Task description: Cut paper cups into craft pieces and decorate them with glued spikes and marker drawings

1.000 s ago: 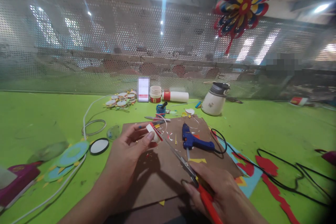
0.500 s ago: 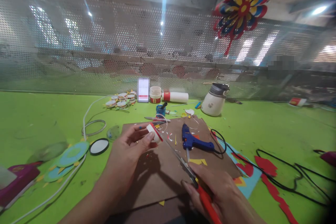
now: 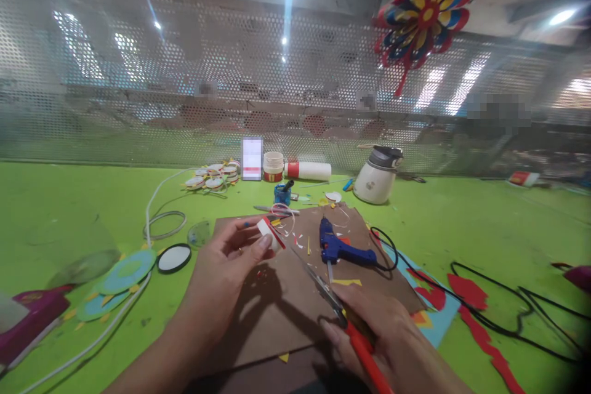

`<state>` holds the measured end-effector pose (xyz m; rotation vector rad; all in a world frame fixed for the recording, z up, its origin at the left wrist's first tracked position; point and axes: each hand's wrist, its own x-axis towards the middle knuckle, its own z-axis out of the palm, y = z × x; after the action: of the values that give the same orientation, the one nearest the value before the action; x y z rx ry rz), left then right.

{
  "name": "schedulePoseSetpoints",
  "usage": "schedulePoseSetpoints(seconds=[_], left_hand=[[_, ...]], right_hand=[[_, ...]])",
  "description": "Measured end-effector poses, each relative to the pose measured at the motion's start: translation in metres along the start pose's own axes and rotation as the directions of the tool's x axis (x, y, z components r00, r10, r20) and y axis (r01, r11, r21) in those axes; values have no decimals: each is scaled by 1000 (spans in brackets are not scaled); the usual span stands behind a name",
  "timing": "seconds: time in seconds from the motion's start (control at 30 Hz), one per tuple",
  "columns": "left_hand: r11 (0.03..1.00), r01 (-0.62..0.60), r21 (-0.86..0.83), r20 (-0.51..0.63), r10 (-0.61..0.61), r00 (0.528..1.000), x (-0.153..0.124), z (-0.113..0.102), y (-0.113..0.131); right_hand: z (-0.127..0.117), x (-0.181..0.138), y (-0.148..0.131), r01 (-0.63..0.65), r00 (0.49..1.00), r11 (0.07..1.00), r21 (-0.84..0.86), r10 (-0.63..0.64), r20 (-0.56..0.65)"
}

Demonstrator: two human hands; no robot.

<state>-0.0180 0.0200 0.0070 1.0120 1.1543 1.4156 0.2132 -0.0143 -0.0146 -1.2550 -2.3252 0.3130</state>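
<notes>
My left hand (image 3: 226, 268) pinches a small white disc with a red rim (image 3: 270, 234) above a brown cardboard sheet (image 3: 286, 308). Thumb and fingers are closed on the disc's edge. My right hand (image 3: 388, 338) grips red-handled scissors (image 3: 341, 317) low at the front, blades pointing up-left toward the disc with a gap between them. A blue glue gun (image 3: 341, 249) lies on the cardboard just right of the disc, its black cord looping off to the right.
On the green table: a phone (image 3: 252, 157), a white pot (image 3: 273, 166), a glue tube (image 3: 308, 170), a white flask (image 3: 376, 177), stacked paper discs (image 3: 213, 176), a white cable (image 3: 152, 221), teal paper circles (image 3: 124, 271) and red scraps (image 3: 475, 314). A perforated screen stands behind.
Almost nothing differs. My right hand with the scissors shifted very slightly; my left hand keeps the disc in the same place.
</notes>
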Motion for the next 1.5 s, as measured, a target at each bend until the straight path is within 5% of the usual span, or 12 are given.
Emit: schedulePoseSetpoints(seconds=[0.63,1.1,1.5], left_hand=[[995,-73,75,-46,76,996,-4,9,11],[995,-7,-103,-20,4,1000,-2,6,3],[979,32,-204,-3,-33,999,3,1,1]], right_hand=[[4,1,3,66,993,998,-6,-67,-97],[8,-2,4,121,982,992,-26,-124,-144],[2,4,2,54,998,998,14,-54,-34]])
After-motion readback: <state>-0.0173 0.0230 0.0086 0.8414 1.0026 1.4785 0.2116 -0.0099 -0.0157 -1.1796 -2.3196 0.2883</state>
